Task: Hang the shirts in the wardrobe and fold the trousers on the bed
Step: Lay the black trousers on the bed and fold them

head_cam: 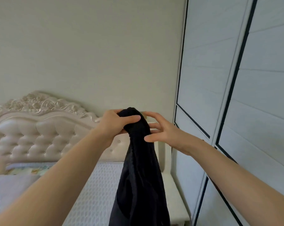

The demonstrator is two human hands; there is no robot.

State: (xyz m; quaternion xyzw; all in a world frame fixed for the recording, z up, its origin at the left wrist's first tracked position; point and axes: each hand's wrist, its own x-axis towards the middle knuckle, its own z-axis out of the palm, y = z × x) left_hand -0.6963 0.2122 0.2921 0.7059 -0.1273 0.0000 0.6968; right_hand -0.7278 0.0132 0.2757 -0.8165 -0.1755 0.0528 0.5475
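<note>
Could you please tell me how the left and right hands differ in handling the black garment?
The left hand grips the bunched top of the black garment, thumb pressed across it; the right hand only touches its side with spread, nearly straight fingers. The left hand carries the hanging cloth; the right hand holds nothing. Both are raised at about one height.

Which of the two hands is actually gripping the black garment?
The left hand, its fingers and thumb curled round the bunched top of the black garment; the right hand only has spread fingers beside it.
</note>
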